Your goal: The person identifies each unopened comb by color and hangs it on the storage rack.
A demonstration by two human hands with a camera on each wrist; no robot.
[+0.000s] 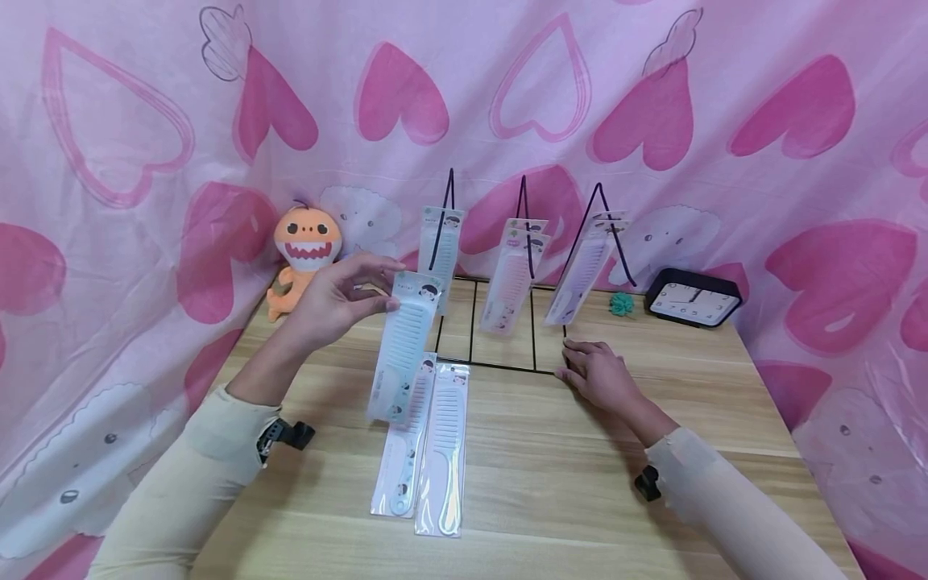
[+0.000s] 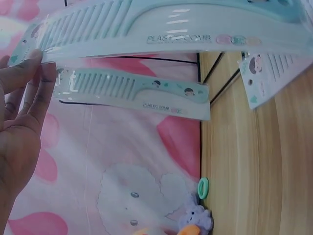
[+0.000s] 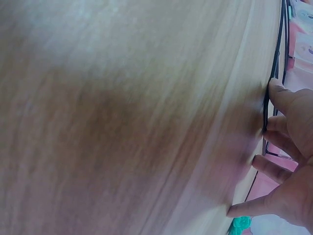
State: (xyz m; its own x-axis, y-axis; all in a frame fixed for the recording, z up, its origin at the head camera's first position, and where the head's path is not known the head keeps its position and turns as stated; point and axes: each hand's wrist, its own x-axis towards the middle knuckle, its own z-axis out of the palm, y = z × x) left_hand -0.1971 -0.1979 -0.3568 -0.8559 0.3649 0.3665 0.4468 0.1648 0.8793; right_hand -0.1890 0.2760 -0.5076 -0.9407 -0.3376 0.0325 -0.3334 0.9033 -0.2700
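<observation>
My left hand [image 1: 341, 300] pinches the upper end of a mint-green packaged comb [image 1: 403, 350], thumb on the front of the clear sleeve. In the left wrist view, this comb [image 2: 161, 32] crosses the top, with another mint-green packaged comb [image 2: 132, 93] beyond it. A black wire rack [image 1: 503, 367] stands ahead, with packaged combs on its arms: mint green [image 1: 444, 242] left, pink [image 1: 507, 282] in the middle, purple [image 1: 582, 278] right. My right hand [image 1: 605, 377] touches the rack's near right corner, its fingers spread in the right wrist view.
Two packaged combs, one partly behind the held comb and a pale one [image 1: 444, 451], lie on the wooden table [image 1: 551, 483]. An orange plush toy [image 1: 308, 242] is back left. At the right are a green scrunchie-like piece [image 1: 621, 304] and a black clock [image 1: 694, 298]. Heart-patterned pink cloth [image 1: 464, 80] hangs behind.
</observation>
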